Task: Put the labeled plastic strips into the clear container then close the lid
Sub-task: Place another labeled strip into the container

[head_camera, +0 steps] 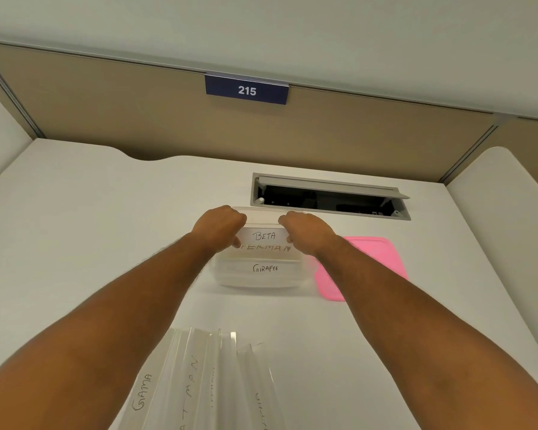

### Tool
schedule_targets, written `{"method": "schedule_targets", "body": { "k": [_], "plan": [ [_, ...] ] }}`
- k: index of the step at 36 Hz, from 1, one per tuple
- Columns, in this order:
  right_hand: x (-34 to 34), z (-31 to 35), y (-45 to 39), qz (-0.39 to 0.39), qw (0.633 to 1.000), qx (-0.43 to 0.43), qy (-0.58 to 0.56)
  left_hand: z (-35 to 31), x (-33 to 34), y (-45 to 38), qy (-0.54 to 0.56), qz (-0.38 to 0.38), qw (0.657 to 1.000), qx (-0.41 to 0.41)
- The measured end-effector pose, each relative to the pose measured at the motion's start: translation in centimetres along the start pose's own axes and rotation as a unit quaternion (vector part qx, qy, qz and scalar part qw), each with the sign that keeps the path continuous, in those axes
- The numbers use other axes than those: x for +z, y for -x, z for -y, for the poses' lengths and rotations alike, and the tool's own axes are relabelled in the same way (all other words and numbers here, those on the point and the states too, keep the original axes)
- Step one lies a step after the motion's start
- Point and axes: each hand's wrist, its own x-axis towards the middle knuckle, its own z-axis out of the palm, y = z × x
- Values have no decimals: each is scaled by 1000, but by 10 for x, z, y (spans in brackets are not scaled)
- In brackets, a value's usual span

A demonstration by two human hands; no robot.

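White desk (90, 243), both hands pinching BETA strip (264, 235) over container (258, 279) (pink lid (370, 259) beside)

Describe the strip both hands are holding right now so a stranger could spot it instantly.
Start at the clear container in the middle of the white desk, left of the pink lid. The left hand and right hand pinch the ends of one strip over it. Only that one reads BETA; those below read GIRAFEE and something ending in ERMAN.

A white desk (75, 243) with an open cable hatch (330, 197) — behind it a tan partition (106, 113) bearing a "215" plate (247, 90).
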Motion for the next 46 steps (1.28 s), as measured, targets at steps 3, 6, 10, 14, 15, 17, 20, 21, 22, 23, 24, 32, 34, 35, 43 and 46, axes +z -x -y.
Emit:
{"method": "schedule_targets", "body": {
  "k": [3, 6, 10, 14, 15, 17, 20, 21, 22, 23, 24, 32, 34, 35, 43, 46],
  "plan": [
    [5, 2, -2, -1, 1000, -3, 3, -1, 6, -3, -12, 13, 1000, 2],
    [12, 5, -5, 2, 1000, -2, 6, -1, 10, -5, -27, 26, 999, 3],
    [21, 7, -8, 6, 1000, 8, 11, -4, 13, -6, -45, 49, 998, 1],
    [28, 9, -10, 5, 1000, 16, 12, -6, 17, -7, -48, 62, 997, 4],
    [29, 9, -10, 3, 1000, 18, 10, -6, 18, -7, -47, 63, 997, 4],
    [32, 10, -11, 1, 1000, 18, 10, -7, 19, -9, -47, 67, 997, 2],
    [35, 11, -11, 0, 1000, 18, 6, -7, 21, -11, -50, 77, 996, 1],
    [37, 12, -11, -1, 1000, 19, 3, -7, 22, -11, -52, 80, 995, 2],
    [38, 12, -11, -2, 1000, 19, 0, -7, 23, -11, -54, 81, 995, 3],
    [38, 12, -10, -4, 1000, 19, -2, -8, 24, -12, -57, 81, 995, 3],
    [39, 13, -10, -6, 1000, 19, -5, -8, 25, -12, -59, 80, 995, 4],
    [40, 15, -8, -19, 1000, 21, -8, -8, 29, -13, -61, 75, 995, -2],
    [39, 15, -6, -25, 999, 24, -6, -8, 31, -13, -55, 68, 996, -4],
    [38, 16, -5, -30, 999, 25, -5, -8, 31, -12, -51, 62, 997, -3],
    [30, 18, 10, -99, 995, 11, 11, -14, 27, 3, -17, -30, 999, 8],
    [27, 19, 17, -134, 991, 8, 22, -20, 22, 12, 12, -80, 997, 12]
  ]
}}
